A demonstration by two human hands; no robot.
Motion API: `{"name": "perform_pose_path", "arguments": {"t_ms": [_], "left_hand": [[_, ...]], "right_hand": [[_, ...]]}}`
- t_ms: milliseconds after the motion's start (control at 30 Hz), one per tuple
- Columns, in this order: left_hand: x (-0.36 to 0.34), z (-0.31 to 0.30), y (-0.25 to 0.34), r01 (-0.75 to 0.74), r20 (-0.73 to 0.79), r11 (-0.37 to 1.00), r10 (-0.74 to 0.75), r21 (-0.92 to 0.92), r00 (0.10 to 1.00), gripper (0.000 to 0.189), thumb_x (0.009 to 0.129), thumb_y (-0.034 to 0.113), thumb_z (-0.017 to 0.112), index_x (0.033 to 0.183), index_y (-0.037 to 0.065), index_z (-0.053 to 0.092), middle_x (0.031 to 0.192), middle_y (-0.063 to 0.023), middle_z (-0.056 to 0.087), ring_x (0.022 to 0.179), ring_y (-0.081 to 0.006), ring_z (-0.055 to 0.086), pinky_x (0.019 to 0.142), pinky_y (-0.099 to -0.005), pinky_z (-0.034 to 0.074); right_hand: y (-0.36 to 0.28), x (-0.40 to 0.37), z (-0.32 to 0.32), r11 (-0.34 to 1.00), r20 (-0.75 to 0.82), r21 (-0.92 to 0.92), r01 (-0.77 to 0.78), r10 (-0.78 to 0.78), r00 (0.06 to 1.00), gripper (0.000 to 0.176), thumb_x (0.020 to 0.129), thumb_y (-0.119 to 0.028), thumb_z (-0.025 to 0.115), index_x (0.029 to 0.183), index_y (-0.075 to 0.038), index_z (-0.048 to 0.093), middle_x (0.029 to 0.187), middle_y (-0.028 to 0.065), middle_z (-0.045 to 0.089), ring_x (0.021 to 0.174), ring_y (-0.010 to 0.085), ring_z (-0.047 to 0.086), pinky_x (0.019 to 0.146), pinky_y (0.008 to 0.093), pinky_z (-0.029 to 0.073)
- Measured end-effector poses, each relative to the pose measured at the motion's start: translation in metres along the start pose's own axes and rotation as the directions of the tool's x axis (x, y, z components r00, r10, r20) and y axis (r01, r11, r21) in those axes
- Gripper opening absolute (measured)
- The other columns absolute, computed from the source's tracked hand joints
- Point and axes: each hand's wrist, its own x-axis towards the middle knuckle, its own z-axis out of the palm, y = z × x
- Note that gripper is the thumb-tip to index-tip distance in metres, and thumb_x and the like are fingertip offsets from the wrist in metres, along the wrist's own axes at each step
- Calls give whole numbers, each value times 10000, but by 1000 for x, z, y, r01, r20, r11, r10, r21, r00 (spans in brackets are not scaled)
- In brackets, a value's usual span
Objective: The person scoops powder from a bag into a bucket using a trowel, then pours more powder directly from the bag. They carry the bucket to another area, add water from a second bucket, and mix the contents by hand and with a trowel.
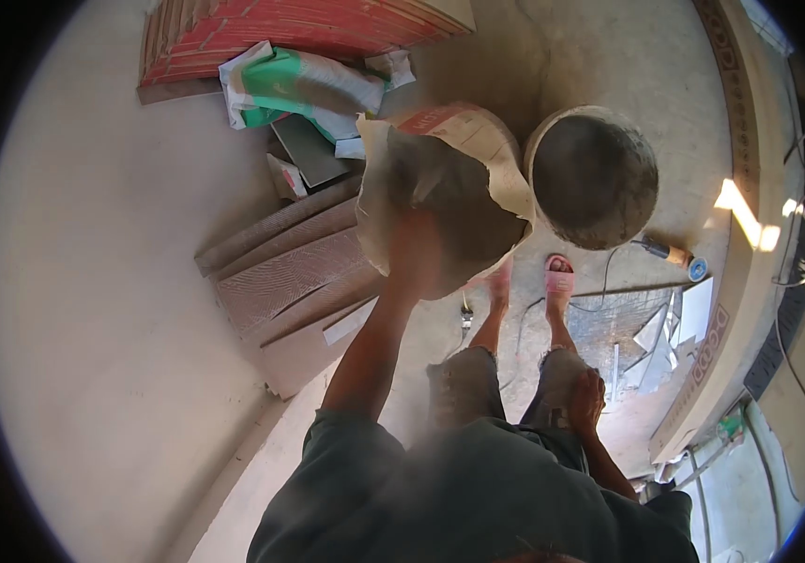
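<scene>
Dusty floor, stacked cartons | bag by bucket | left hand in bag, can't tell grip | right hand open on leg

Green and white: the crumpled bag. Red with pale lines: the stacked boxes. Grey: the powder and, darker, the bucket's contents. Pink: the sandals. Dark green: the shirt. Brown with fine curved ridges: the tile strips. Blue: the disc I see on the orange-and-black tool.
</scene>
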Motion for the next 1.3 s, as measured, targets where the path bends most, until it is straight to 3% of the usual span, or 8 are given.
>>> {"name": "perform_pose_path", "arguments": {"t_ms": [133,333,467,667,767,967,1233,1300], "left_hand": [[32,-33,-4,191,-16,973,-191,127,981,258,810,128,577,1013,-26,615,979,-251,643,882,-377,657,735,-449,547],[96,16,-1,19,-4,948,-18,317,1000,152,801,82,558,845,-3,676,928,-226,657,858,-371,671,742,-428,559],[18,25,-29,-133,-128,982,150,134,980,191,817,78,549,947,-27,640,927,-237,650,790,-372,674,718,-453,558],[58,-8,-4,3,-232,999,7,43,973,228,827,69,534,1009,-52,599,862,-254,632,787,-382,671,702,-460,561],[103,28,3,51,155,976,-85,214,984,283,875,144,541,1123,12,580,1053,-192,614,946,-312,655,735,-409,548],[24,2,-17,-90,101,991,80,96,992,326,864,108,515,1175,12,508,936,-249,645,885,-433,649,771,-501,529],[38,13,-37,347,98,937,-350,44,932,337,935,304,478,1028,-2,585,949,-259,657,913,-423,652,824,-492,522],[65,38,-36,193,150,979,-202,74,968,372,942,332,460,987,-5,612,960,-253,663,919,-406,655,832,-490,521]], "right_hand": [[-45,-23,-31,999,144,46,14,-21,989,381,1008,-309,357,1213,-30,514,1176,231,541,1123,425,487,940,493,404],[6,-21,5,990,49,49,135,-137,989,366,1006,-299,358,1204,-31,509,1160,220,544,1107,418,491,925,490,409],[20,-23,13,983,-23,99,154,-152,988,384,1004,-332,360,1203,-42,512,1158,215,548,1099,413,503,927,482,409],[27,-11,19,989,-4,48,140,-140,990,389,1005,-351,342,1197,-65,525,1160,211,550,1103,411,504,927,486,407],[4,-14,4,995,82,-26,97,-95,992,401,1005,-347,340,1199,-48,522,1169,218,547,1116,411,499,939,487,402],[-33,-22,-22,996,172,-30,80,-73,982,389,1004,-319,359,1210,-33,524,1148,234,556,1105,418,502,934,490,404],[-5,-15,-2,995,84,-57,79,-74,994,364,1004,-288,375,1195,-17,524,1150,238,555,1096,427,500,938,489,398],[-9,-12,-8,997,91,-4,82,-82,993,384,1007,-296,375,1209,-4,522,1159,249,549,1107,422,499,955,479,390]]}}
